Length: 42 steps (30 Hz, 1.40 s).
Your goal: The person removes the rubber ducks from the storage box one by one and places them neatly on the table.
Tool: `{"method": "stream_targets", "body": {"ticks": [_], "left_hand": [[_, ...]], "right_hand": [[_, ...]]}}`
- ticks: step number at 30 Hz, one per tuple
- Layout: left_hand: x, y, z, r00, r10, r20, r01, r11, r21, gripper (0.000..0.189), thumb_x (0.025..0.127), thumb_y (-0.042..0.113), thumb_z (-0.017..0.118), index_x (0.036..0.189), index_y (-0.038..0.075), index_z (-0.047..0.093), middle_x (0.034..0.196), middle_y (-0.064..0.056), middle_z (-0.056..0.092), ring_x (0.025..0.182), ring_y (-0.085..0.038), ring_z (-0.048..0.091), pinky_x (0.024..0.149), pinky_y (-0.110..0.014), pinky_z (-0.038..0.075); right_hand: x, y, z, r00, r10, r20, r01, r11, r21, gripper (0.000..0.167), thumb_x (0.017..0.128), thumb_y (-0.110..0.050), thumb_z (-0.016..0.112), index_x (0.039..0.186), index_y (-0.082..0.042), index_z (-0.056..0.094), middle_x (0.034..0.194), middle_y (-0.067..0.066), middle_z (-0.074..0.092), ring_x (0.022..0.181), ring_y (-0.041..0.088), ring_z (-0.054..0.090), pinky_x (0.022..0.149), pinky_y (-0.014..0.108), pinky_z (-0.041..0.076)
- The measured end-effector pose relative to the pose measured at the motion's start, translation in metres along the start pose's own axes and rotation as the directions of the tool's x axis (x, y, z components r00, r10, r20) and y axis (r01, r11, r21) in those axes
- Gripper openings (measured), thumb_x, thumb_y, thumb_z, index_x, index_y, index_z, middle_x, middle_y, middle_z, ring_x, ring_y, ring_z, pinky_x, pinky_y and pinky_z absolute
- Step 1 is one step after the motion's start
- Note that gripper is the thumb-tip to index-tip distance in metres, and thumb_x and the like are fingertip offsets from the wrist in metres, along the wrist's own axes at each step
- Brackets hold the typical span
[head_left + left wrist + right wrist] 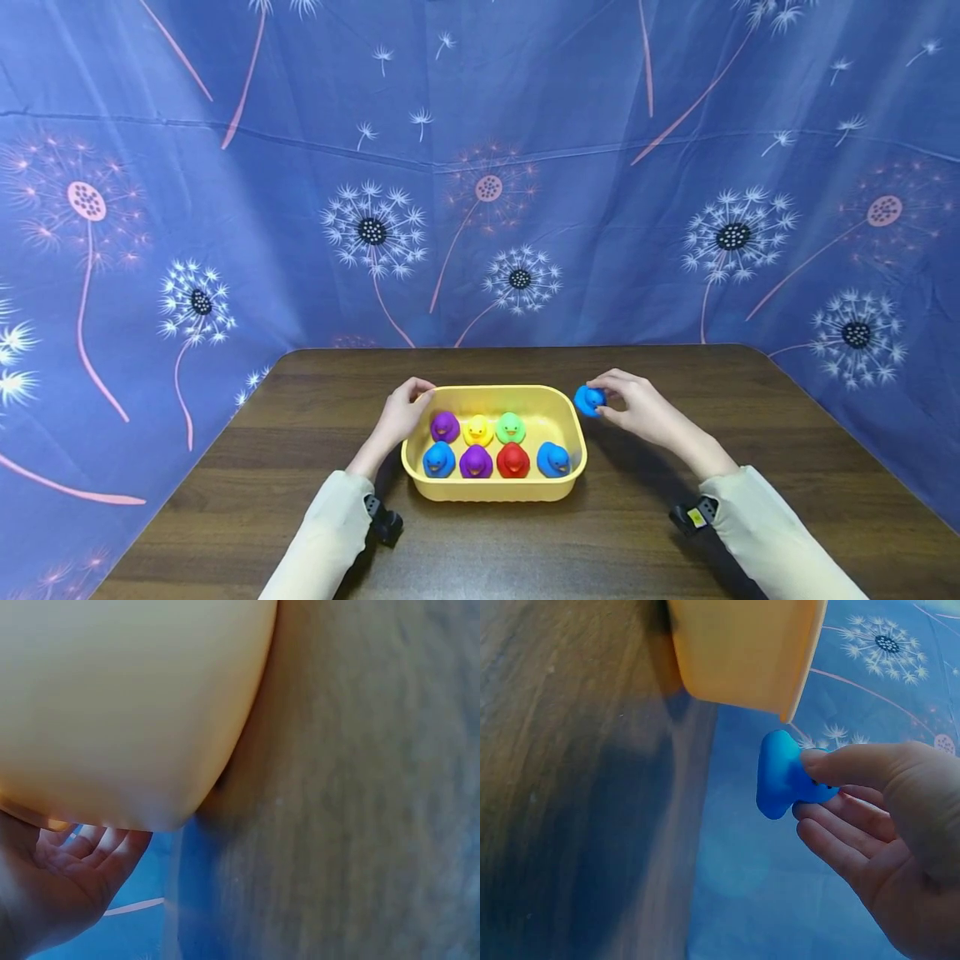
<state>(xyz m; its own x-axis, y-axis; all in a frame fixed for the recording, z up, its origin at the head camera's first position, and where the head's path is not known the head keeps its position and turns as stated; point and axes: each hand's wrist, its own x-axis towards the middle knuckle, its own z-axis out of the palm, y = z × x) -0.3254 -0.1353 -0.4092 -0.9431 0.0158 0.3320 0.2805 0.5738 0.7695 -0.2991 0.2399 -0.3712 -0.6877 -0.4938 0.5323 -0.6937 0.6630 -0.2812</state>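
A blue rubber duck [590, 401] is pinched between the thumb and fingers of my right hand [637, 406], raised just beyond the right end of a yellow plastic bin [495, 490]. In the right wrist view the thumb presses on the head of that duck [778, 776]. My left hand [402, 414] holds the bin's rim at the back left corner; the left wrist view shows its fingers [112, 859] behind the bin wall [127, 712]. Inside the bin sit several rubber ducks: a back row with purple [445, 427], yellow [477, 431] and green [511, 428], and a front row with blue [439, 460], purple [476, 462], red [513, 461] and blue [553, 460].
The bin stands on a dark brown wooden table [300, 467]. Behind the table hangs a blue cloth [600, 208] printed with dandelions. Each wrist carries a small black camera, one on the left [385, 522] and one on the right [692, 517].
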Motion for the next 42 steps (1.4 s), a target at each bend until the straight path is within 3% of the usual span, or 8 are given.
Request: {"method": "stream_targets", "body": {"ticks": [12, 26, 36, 42], "left_hand": [[0.0, 0.0, 0.0, 1.0, -0.01, 0.005, 0.01, 1.0, -0.005, 0.016, 0.092, 0.015, 0.058, 0.1, 0.003, 0.064, 0.095, -0.014, 0.069, 0.086, -0.022, 0.059, 0.076, -0.033, 0.044], [0.002, -0.001, -0.001, 1.0, 0.001, 0.011, -0.001, 1.0, -0.015, 0.014, 0.091, 0.014, 0.059, 0.099, 0.003, 0.063, 0.083, -0.012, 0.068, 0.074, -0.015, 0.054, 0.067, -0.027, 0.042], [0.0, 0.001, -0.003, 0.998, 0.066, -0.016, -0.066, 0.998, 0.015, 0.01, 0.089, 0.009, 0.061, 0.093, 0.001, 0.064, 0.078, -0.012, 0.067, 0.074, -0.018, 0.053, 0.069, -0.029, 0.04], [0.001, 0.0, -0.004, 0.998, 0.063, 0.006, -0.064, 0.998, 0.019, 0.011, 0.09, 0.011, 0.06, 0.094, 0.002, 0.064, 0.082, -0.011, 0.068, 0.084, -0.024, 0.06, 0.079, -0.039, 0.046]], "right_hand": [[-0.005, 0.006, 0.011, 0.991, 0.055, 0.12, -0.055, 0.998, -0.01, 0.032, 0.072, 0.003, 0.073, 0.103, 0.003, 0.064, 0.098, 0.011, 0.063, 0.083, 0.023, 0.064, 0.074, 0.036, 0.054], [-0.009, 0.014, 0.02, 0.976, 0.124, 0.177, -0.123, 0.992, -0.012, 0.028, 0.072, 0.004, 0.073, 0.098, 0.004, 0.065, 0.091, 0.008, 0.063, 0.08, 0.019, 0.063, 0.069, 0.031, 0.055], [-0.01, 0.01, 0.02, 0.968, 0.142, 0.209, -0.147, 0.989, 0.008, 0.028, 0.073, 0.002, 0.074, 0.099, 0.005, 0.064, 0.092, 0.011, 0.063, 0.08, 0.022, 0.063, 0.068, 0.031, 0.055], [-0.008, 0.01, 0.02, 0.966, 0.127, 0.225, -0.136, 0.99, 0.025, 0.028, 0.074, 0.002, 0.074, 0.1, 0.004, 0.064, 0.094, 0.011, 0.063, 0.081, 0.021, 0.063, 0.068, 0.029, 0.055]]}}
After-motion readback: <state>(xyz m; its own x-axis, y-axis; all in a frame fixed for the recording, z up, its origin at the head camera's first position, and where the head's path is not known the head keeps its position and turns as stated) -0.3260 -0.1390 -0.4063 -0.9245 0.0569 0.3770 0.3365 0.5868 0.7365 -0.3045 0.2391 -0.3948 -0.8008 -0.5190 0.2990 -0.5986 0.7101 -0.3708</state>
